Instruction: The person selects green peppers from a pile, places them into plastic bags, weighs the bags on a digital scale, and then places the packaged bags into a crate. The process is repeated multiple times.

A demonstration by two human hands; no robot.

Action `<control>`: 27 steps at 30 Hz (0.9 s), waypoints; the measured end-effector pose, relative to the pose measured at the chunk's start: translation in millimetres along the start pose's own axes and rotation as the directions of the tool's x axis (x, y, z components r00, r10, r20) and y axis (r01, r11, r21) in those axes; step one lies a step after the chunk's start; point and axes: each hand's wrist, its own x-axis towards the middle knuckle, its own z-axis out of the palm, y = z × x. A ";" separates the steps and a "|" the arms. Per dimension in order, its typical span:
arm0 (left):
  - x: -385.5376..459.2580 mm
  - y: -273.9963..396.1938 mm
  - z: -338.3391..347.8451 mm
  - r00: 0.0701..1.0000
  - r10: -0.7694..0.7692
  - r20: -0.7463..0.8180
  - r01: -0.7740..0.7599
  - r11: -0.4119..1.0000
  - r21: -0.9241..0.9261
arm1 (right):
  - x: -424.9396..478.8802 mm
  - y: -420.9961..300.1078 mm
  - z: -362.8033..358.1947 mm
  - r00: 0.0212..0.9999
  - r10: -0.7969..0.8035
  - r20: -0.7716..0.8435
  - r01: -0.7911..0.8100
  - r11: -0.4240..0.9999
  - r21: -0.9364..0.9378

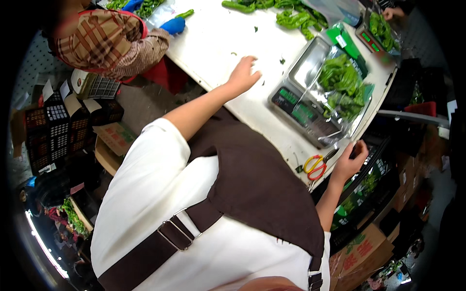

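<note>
My left hand (244,75) is over the white table (214,47), fingers apart, holding nothing. Beyond my right hand (351,160), which is half-curled at the table's right edge with a gap between thumb and fingers, lies a clear plastic bag of green peppers (342,83). The bag rests on a digital scale (309,120) with a steel pan and lit green displays. Whether my right hand touches the bag's edge is unclear. Scissors with red and yellow handles (316,167) lie left of that hand. A green packet (346,43) is behind the bag.
A co-worker in blue gloves (173,26) stands at the left. Loose green peppers (291,18) lie at the table's far side, near a second scale (369,40) with more peppers. Another person's hand (389,14) is beyond it. Black crates (56,116) and cardboard boxes (113,142) stand left; another carton (358,251) is lower right.
</note>
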 end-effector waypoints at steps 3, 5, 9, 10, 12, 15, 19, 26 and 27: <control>-18.2 -44.5 -25.5 0.979 -0.206 -0.005 0.192 0.905 0.380 | -1.2 -26.1 4.7 0.997 0.030 0.071 -0.042 0.984 0.170; -28.7 -67.5 -28.3 0.953 -0.286 -0.105 0.297 0.794 0.531 | 10.8 -44.6 11.4 0.995 -0.038 0.095 0.014 0.969 0.247; -34.4 -115.5 -25.3 0.926 -0.347 -0.149 0.359 0.691 0.628 | 62.1 -91.2 47.3 0.968 -0.201 0.148 0.124 0.902 0.414; -41.4 -115.0 -24.6 0.928 -0.337 -0.159 0.354 0.665 0.657 | 73.5 -101.6 53.0 0.940 -0.258 0.225 0.147 0.897 0.416; -37.7 -112.7 -23.9 0.927 -0.340 -0.159 0.351 0.636 0.687 | 111.4 -127.9 83.7 0.921 -0.317 0.227 0.187 0.869 0.457; -36.7 -109.3 -28.6 0.909 -0.386 -0.159 0.380 0.608 0.697 | 174.2 -145.0 146.3 0.899 -0.304 0.316 0.144 0.886 0.441; -31.7 -111.2 -31.1 0.914 -0.376 -0.150 0.369 0.623 0.689 | 254.1 -119.9 255.7 0.781 -0.185 0.597 -0.070 0.923 0.377; -30.6 -111.9 -33.4 0.903 -0.411 -0.123 0.379 0.631 0.677 | 261.1 -115.2 441.5 0.557 -0.115 0.823 0.168 0.985 0.024; -30.2 -111.7 -33.2 0.904 -0.414 -0.109 0.372 0.634 0.679 | 247.0 -97.5 464.8 0.575 -0.207 0.791 0.413 0.909 -0.062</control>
